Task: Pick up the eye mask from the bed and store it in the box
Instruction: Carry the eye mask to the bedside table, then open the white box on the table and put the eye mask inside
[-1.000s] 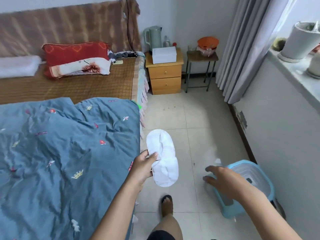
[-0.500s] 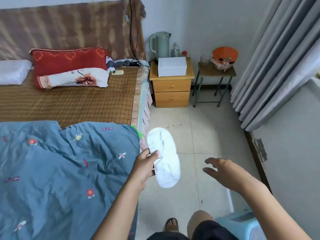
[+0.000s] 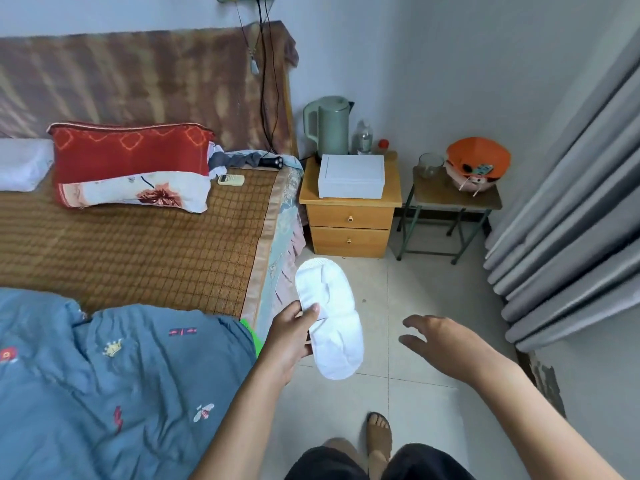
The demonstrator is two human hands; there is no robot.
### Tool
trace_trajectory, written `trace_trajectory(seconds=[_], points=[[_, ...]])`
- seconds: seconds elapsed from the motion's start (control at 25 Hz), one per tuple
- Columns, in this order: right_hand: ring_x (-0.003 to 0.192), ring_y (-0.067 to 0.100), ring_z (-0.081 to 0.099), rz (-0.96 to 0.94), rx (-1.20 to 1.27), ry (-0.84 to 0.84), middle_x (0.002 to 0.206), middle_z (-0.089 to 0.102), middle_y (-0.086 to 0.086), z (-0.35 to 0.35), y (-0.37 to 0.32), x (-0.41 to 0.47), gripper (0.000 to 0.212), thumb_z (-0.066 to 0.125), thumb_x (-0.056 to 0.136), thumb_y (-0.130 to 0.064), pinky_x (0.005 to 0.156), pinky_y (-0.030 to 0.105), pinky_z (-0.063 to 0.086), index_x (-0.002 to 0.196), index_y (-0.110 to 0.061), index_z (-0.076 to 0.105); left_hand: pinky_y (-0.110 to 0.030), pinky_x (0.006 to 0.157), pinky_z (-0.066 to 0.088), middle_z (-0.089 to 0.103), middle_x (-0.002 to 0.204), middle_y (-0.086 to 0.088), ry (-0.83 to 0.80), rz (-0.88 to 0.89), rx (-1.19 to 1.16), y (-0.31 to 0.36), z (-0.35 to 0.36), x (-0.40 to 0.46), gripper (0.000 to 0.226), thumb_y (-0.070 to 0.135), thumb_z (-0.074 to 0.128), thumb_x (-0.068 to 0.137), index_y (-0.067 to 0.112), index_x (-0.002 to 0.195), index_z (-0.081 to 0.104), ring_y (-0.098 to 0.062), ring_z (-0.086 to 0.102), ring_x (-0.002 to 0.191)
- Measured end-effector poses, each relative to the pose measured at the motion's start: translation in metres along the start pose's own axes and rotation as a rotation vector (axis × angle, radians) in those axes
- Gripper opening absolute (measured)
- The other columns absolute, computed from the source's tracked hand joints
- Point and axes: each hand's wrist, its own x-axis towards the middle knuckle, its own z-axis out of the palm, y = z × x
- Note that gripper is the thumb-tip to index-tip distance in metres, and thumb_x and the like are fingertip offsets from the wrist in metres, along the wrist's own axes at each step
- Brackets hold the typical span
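A: Starting from the bed [image 3: 138, 244], where is the eye mask?

B: Off it already. The white eye mask [image 3: 329, 320] hangs just past the bed's right edge, over the tiled floor [image 3: 408, 296]. The left hand [image 3: 291, 337] has its grip closed on the mask's near edge, thumb on top, the rest dangling.

A: And further right of the bed?

B: The right hand [image 3: 440, 344] floats empty, fingers spread. The white box [image 3: 351, 176] sits lidded on the nightstand [image 3: 349, 220] beside the bed's head.

A: Best approach?

B: I'd lift the lid with the free hand first, then lay the mask in flat.
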Motion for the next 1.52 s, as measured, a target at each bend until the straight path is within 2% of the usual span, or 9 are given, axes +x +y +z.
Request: trace_trajectory(seconds=[0.32, 0.76, 0.88, 1.04, 1.2, 1.28, 1.4, 1.52], points=[[0.119, 0.02, 0.053, -0.08, -0.062, -0.071, 0.131, 0.057, 0.002, -0.077, -0.001, 0.14, 0.042, 0.042, 0.095, -0.042, 0.092, 0.032, 0.044, 0.133, -0.024, 0.044, -0.034, 0.069, 0.054, 0.072, 0.092, -0.003, 0.069, -0.037, -0.065, 0.061, 0.022, 0.12, 0.014, 0.021, 0.056, 0.092, 0.023, 0.092, 0.069, -0.023, 0.067, 0.08], [0.123, 0.022, 0.051, -0.004, -0.043, -0.135, 0.14, 0.05, 0.001, -0.157, -0.049, 0.347, 0.044, 0.039, 0.096, -0.044, 0.099, 0.035, 0.044, 0.136, -0.026, 0.04, -0.027, 0.058, 0.055, 0.074, 0.08, 0.004, 0.039, -0.081, -0.046, 0.175, -0.001, 0.327, 0.016, 0.02, 0.056, 0.091, 0.025, 0.086, 0.07, -0.017, 0.069, 0.068], [0.123, 0.021, 0.05, 0.022, -0.017, -0.173, 0.14, 0.049, 0.001, -0.174, -0.051, 0.39, 0.044, 0.038, 0.096, -0.044, 0.097, 0.033, 0.043, 0.136, -0.026, 0.039, -0.029, 0.059, 0.054, 0.074, 0.086, 0.002, 0.034, -0.105, -0.034, 0.202, 0.002, 0.374, 0.013, 0.021, 0.056, 0.092, 0.025, 0.089, 0.068, -0.019, 0.069, 0.072], [0.126, 0.019, 0.047, 0.028, 0.02, -0.196, 0.141, 0.048, 0.001, -0.198, -0.043, 0.45, 0.044, 0.039, 0.096, -0.043, 0.101, 0.033, 0.041, 0.137, -0.027, 0.04, -0.034, 0.069, 0.056, 0.072, 0.099, -0.006, 0.018, -0.156, -0.035, 0.228, 0.014, 0.434, 0.012, 0.022, 0.056, 0.092, 0.023, 0.096, 0.066, -0.027, 0.068, 0.086], [0.122, 0.018, 0.05, 0.013, 0.045, -0.197, 0.136, 0.052, -0.002, -0.217, -0.024, 0.513, 0.041, 0.04, 0.095, -0.044, 0.098, 0.033, 0.043, 0.134, -0.029, 0.043, -0.027, 0.054, 0.053, 0.071, 0.097, -0.005, -0.004, -0.189, -0.097, 0.246, 0.038, 0.491, 0.02, 0.023, 0.053, 0.093, 0.02, 0.109, 0.063, -0.025, 0.067, 0.081], [0.11, 0.016, 0.055, 0.013, 0.159, -0.197, 0.125, 0.059, -0.002, -0.224, -0.016, 0.545, 0.036, 0.043, 0.095, -0.041, 0.089, 0.029, 0.045, 0.129, -0.03, 0.048, -0.026, 0.05, 0.053, 0.069, 0.098, -0.008, -0.003, -0.208, -0.114, 0.253, 0.05, 0.523, 0.022, 0.022, 0.053, 0.093, 0.017, 0.113, 0.062, -0.026, 0.066, 0.08], [0.089, 0.011, 0.058, 0.052, 0.523, -0.202, 0.1, 0.065, -0.005, -0.227, -0.014, 0.591, 0.028, 0.048, 0.094, -0.035, 0.073, 0.022, 0.043, 0.12, -0.027, 0.056, -0.033, 0.061, 0.057, 0.069, 0.097, -0.008, -0.026, -0.234, -0.159, 0.256, 0.063, 0.566, 0.019, 0.021, 0.053, 0.093, 0.018, 0.109, 0.063, -0.027, 0.067, 0.082], [0.085, 0.014, 0.066, 0.125, 0.891, -0.259, 0.095, 0.071, -0.001, -0.225, -0.022, 0.633, 0.023, 0.049, 0.094, -0.029, 0.077, 0.026, 0.05, 0.11, -0.021, 0.064, -0.036, 0.065, 0.056, 0.071, 0.093, -0.004, -0.028, -0.262, -0.188, 0.253, 0.065, 0.603, 0.02, 0.021, 0.055, 0.092, 0.018, 0.11, 0.063, -0.021, 0.069, 0.077]])
